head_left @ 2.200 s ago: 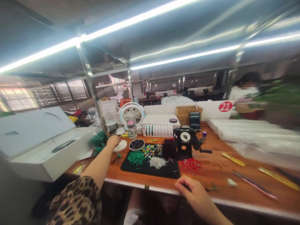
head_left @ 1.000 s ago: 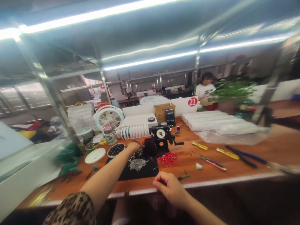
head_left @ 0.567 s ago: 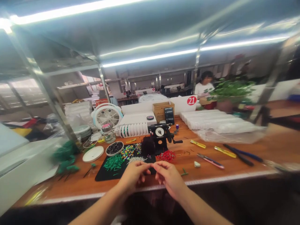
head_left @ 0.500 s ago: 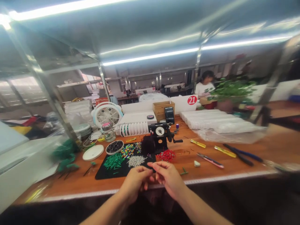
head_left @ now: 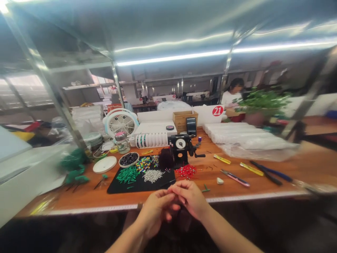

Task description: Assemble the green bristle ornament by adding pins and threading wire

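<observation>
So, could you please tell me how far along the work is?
Laying out looks done: green pieces, silver beads and coloured beads lie in piles on the mat. In hand: the left hand and right hand meet at the fingertips, but anything pinched there is too small to tell. Left to do, it seems: these loose piles and the red pieces.

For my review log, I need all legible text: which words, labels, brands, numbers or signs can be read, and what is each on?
"21": red round sign on the white panel.
Too small or blurred to read with certainty: the distant red round signs, the print on the cardboard box, the dial markings, and the table-edge strip markings.
</observation>
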The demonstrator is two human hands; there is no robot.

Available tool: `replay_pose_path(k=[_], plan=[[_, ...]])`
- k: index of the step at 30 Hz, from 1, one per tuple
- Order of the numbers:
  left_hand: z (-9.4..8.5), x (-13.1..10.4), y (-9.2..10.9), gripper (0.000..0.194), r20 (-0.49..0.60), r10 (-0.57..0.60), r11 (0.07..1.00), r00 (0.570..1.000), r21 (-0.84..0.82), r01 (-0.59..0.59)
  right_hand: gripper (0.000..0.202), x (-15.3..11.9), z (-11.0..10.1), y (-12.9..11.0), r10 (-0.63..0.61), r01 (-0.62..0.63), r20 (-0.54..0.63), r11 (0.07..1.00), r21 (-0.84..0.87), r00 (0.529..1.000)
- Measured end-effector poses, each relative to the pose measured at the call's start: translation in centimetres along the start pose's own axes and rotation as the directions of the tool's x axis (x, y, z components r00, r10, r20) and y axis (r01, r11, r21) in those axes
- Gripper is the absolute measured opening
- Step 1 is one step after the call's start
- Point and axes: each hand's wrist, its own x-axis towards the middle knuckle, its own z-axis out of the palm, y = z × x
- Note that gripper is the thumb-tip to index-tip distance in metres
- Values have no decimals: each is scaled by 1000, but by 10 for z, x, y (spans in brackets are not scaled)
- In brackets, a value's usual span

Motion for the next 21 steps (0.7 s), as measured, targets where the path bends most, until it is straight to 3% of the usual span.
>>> replay_pose_path(k=[5, 15, 21], plan=[[6, -1, -6, 24, 13, -33, 997, 999, -75, 34, 38, -2, -1, 3, 61, -60, 13, 995, -74, 998], [7, -10, -13, 17, 49, -95, 989, 994, -110, 100, 29, -3, 7, -7, 71, -64, 42, 988, -144, 997], [4, -7, -16, 10, -112, -40, 908, 993, -419, -11, 33, -8, 9, -1, 93, -96, -36, 991, -93, 995]])
